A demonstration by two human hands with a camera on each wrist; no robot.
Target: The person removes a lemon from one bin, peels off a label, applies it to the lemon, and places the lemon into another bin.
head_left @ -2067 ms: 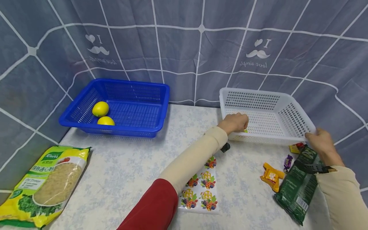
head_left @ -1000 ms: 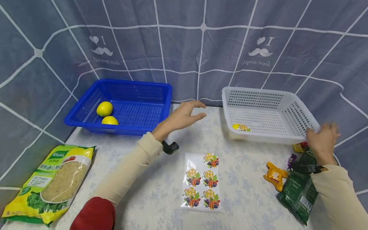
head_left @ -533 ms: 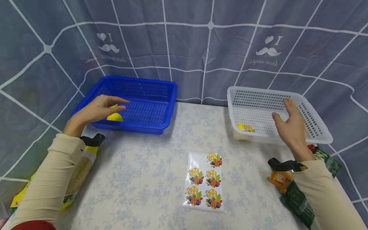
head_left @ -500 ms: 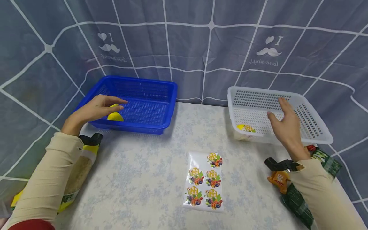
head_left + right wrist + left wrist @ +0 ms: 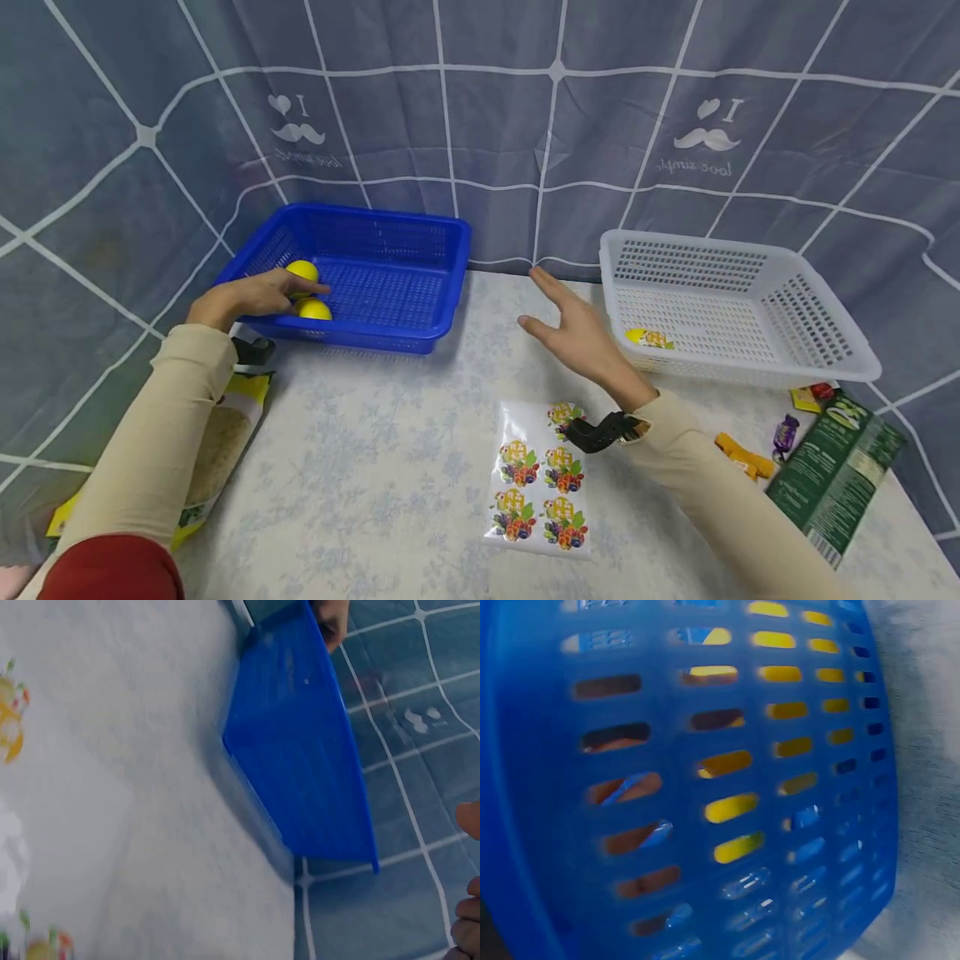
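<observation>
My left hand (image 5: pixel 255 297) reaches over the near left rim of the blue basket (image 5: pixel 390 336), its fingers beside two yellow lemons, the far one (image 5: pixel 303 270) and the near one (image 5: pixel 313 309). In the left wrist view, slots in the basket wall (image 5: pixel 547 787) show yellow lemon and parts of the hand; the fingertips are mostly hidden. My right hand (image 5: pixel 581 333) hovers above the table between the two baskets, fingers extended, thumb apart, holding nothing. A sheet of fruit stickers (image 5: pixel 540 492) lies below it, with one place bare at its upper left.
At the right, the white basket (image 5: pixel 742 371) holds a yellow lemon (image 5: pixel 636 335) with a fruit sticker. Near it lie a green packet (image 5: pixel 832 467), an orange-wrapped snack (image 5: pixel 744 457) and a purple-wrapped candy (image 5: pixel 785 435). A yellow pasta bag (image 5: pixel 225 433) is partly behind the left forearm.
My right hand has left the white basket's right side and moved left across the table. My left hand has gone from the white basket to the blue one and lowered beside the lemons.
</observation>
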